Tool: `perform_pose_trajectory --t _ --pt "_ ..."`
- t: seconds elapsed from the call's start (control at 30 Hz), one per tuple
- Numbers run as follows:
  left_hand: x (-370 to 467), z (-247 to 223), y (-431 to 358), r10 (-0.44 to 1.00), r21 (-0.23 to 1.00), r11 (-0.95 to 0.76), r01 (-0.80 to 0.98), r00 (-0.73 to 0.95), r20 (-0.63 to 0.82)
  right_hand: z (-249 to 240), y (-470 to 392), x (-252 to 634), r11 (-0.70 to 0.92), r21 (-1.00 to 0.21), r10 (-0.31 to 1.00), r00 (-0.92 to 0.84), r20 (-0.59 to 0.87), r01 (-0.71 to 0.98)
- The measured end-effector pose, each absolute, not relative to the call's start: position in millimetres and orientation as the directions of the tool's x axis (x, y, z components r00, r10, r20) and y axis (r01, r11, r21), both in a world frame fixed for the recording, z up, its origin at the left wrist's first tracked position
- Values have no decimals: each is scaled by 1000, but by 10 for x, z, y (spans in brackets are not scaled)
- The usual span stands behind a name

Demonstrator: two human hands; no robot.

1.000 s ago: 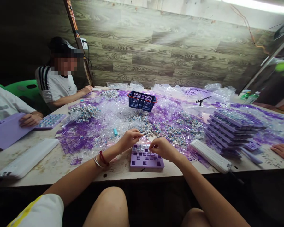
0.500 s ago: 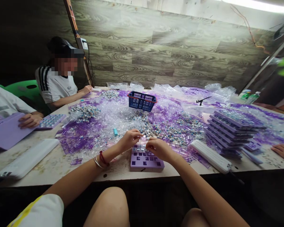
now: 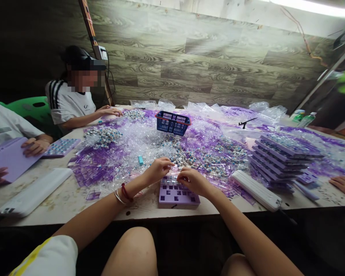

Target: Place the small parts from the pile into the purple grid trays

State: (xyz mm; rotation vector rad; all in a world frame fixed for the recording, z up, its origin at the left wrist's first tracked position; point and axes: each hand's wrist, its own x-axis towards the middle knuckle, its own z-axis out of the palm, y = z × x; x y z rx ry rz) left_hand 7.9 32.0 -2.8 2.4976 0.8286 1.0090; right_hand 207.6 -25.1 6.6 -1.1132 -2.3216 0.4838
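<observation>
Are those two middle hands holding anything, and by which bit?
I can't tell. The left hand and the right hand are near the far end of the purple tray, but anything in them is too small to make out.

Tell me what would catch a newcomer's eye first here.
Most likely the dark blue basket with its red rim, standing amid a glittering spread of clear and purple pieces across the table. Next, the tall stack of purple trays on the right. Then, front and center, the left hand and right hand at the far end of a purple tray.
</observation>
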Motion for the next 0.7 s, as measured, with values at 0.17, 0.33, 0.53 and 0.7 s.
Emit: perform_pose_trajectory --t 0.17,0.33,0.53,0.7 --pt "78 -37 321 620 506 -778 373 583 524 69 -248 2075 595 -522 796 -536 281 611" --pt "101 -10 318 725 710 -636 304 551 414 77 -234 2087 599 -535 800 -483 357 596" --pt "103 121 176 740 997 -72 27 671 35 129 -272 2087 668 -520 742 -427 517 532" --pt "162 194 151 713 999 -50 17 701 23 167 -315 2072 694 -473 719 -490 493 542"
